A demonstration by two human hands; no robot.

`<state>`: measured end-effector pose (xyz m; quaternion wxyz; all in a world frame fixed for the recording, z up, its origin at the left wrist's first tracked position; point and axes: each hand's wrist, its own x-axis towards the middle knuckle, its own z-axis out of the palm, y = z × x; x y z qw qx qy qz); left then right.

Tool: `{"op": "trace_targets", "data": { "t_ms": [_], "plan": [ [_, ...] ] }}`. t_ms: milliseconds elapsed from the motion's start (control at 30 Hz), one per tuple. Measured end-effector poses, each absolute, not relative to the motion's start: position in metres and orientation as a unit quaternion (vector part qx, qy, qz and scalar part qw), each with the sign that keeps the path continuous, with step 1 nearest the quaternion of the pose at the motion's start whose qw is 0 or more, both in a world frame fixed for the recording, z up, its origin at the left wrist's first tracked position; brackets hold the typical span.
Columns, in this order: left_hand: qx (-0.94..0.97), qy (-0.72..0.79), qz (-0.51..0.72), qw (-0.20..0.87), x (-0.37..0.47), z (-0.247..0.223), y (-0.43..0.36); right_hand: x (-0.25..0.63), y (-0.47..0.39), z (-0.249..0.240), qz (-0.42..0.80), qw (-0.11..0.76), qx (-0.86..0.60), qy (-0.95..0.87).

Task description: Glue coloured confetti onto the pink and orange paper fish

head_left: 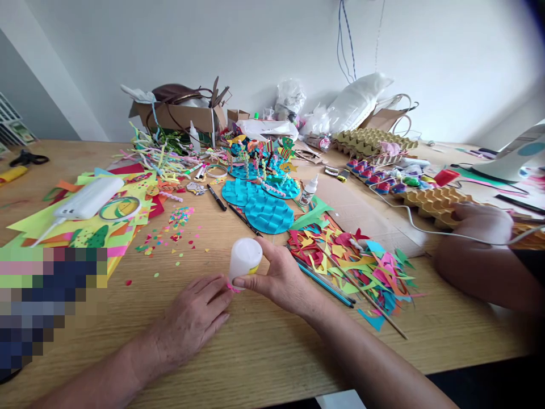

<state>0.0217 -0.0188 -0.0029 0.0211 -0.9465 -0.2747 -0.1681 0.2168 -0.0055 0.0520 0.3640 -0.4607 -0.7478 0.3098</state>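
My right hand (279, 278) grips a translucent white plastic bottle (246, 258) with a yellow patch on its side, its flat round end facing up. Something pink shows at the bottle's lower edge; whether it is a cap or paper I cannot tell. Palm down on the table, my left hand (193, 312) has its fingers stretched toward the bottle's base. Beyond the bottle are blue scalloped paper discs (269, 213), with a decorated sea scene of paper fish (287, 149) behind them. A white glue bottle (309, 190) stands by the discs.
Coloured paper scraps (340, 250), a wooden stick (366, 295) and blue pencils (326, 284) lie to the right. Confetti (181, 218), a black marker (217, 197) and a white power bank (89, 197) are left. Another person's arm (472, 261) reaches over egg trays (434, 204).
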Motion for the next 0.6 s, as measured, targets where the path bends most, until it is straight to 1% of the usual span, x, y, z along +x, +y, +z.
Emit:
{"op": "trace_targets", "data": {
  "t_ms": [600],
  "plan": [
    [-0.945,-0.26,-0.193,0.041,0.0212,-0.004,-0.0164,0.2147,-0.0044,0.0485,0.327,0.355,-0.458,-0.746]
  ]
}}
